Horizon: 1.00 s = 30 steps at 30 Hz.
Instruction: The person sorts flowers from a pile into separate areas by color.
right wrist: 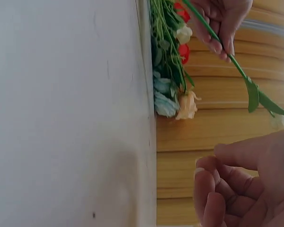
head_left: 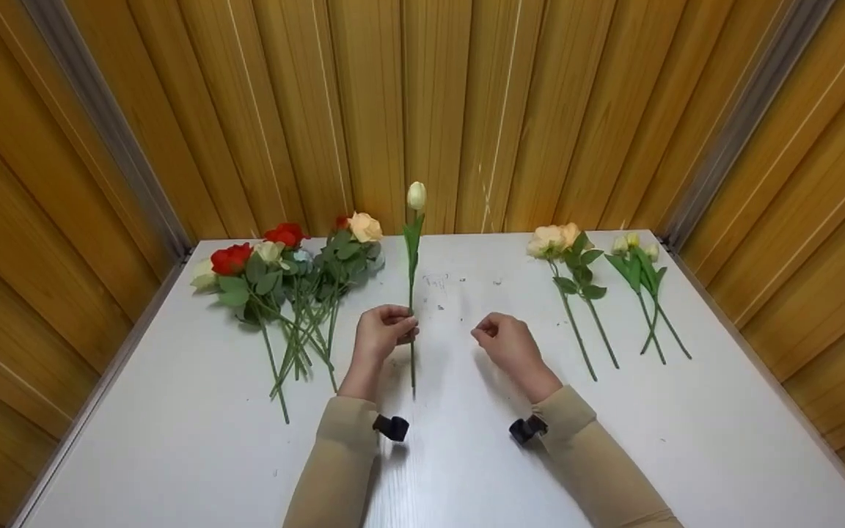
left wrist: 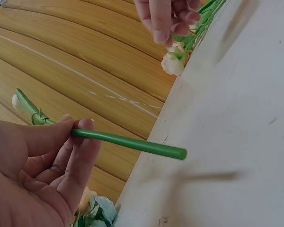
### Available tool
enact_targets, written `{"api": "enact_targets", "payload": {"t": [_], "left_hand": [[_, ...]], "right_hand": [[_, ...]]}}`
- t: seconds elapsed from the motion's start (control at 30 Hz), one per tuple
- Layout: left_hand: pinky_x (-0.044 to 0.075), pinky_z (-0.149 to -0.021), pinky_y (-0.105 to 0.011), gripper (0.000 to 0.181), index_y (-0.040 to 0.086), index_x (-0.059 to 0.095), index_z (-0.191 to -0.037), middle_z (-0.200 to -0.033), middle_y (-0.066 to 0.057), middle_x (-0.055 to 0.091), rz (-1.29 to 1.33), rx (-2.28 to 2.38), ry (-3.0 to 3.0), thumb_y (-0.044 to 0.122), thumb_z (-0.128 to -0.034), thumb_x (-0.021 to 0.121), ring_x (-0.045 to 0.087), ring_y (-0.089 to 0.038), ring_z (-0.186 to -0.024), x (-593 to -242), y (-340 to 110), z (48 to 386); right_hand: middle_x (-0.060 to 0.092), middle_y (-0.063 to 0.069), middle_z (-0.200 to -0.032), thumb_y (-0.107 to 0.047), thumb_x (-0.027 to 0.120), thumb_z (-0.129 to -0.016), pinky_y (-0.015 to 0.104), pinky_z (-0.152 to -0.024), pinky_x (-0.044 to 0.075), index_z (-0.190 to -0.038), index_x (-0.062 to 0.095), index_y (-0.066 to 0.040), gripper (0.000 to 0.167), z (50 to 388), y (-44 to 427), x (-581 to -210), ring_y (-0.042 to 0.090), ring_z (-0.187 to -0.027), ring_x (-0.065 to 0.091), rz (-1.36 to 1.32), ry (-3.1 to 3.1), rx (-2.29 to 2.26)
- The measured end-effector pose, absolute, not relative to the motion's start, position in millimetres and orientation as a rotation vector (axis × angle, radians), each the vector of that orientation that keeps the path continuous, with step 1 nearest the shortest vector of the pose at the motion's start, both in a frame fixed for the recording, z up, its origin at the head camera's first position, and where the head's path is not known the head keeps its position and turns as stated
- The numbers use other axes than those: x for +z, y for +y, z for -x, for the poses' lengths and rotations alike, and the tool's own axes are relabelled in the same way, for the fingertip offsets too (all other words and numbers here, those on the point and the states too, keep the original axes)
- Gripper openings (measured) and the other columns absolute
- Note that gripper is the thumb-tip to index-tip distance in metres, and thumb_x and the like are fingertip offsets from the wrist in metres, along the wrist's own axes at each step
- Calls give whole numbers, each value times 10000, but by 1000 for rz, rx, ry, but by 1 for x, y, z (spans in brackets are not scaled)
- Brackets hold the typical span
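Note:
A white tulip (head_left: 416, 196) with green leaves stands upright above the middle of the table, its stem (left wrist: 128, 141) pinched between thumb and fingers of my left hand (head_left: 381, 337). In the left wrist view the stem's cut end points away from the hand (left wrist: 47, 175). To the right, apart from the tulip, my right hand (head_left: 508, 346) is raised with its fingers curled and nothing between them. The right wrist view shows that hand (right wrist: 246, 182) below the tulip's leaves (right wrist: 259, 97), not touching them.
On the left of the white table (head_left: 173, 455) lies a pile of red roses (head_left: 231, 259), a peach rose (head_left: 365, 227) and other pale flowers, stems overlapping. At the right lie peach roses (head_left: 551, 240) and several tulips (head_left: 635, 268). Wood-patterned walls (head_left: 437, 110) stand behind and beside.

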<state>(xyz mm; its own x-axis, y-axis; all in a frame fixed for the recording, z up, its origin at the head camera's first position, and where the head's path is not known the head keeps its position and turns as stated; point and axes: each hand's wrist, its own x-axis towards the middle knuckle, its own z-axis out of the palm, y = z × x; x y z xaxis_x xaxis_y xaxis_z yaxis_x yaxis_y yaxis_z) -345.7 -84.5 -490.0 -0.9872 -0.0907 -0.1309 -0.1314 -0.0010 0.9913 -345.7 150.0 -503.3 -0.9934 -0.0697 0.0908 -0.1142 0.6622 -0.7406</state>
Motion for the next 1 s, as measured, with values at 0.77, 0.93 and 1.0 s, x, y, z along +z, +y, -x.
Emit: {"api": "enact_targets", "payload": {"t": [0.77,0.93,1.0], "left_hand": [[648,-713,-326,180,-106,652,-1055,-855,-134,735,69,2371,2170,-94,-889,721,751,-166,-741,-503,-45,336],[649,-716,-331,197,-116,645,-1062,-861,-145,743,51,2344,2203,-84,-887,727,746,-167,-733,-502,-45,336],[649,-728,-334,194,-100,654,-1070,-880,-153,747,30,2302,2226,-63,-896,730,750,-171,-747,-500,-47,337]], "right_hand": [[754,171,-872,-36,758,-901,175,-638,524,-948,683,58,129,322,105,-521,49,-709,650,-403,-2581,1804],[750,160,-868,-23,750,-902,185,-643,539,-940,690,52,104,326,107,-521,60,-710,658,-398,-2586,1767],[749,169,-876,-15,738,-910,195,-647,556,-948,689,61,98,327,109,-520,72,-705,667,-404,-2585,1782]]}}
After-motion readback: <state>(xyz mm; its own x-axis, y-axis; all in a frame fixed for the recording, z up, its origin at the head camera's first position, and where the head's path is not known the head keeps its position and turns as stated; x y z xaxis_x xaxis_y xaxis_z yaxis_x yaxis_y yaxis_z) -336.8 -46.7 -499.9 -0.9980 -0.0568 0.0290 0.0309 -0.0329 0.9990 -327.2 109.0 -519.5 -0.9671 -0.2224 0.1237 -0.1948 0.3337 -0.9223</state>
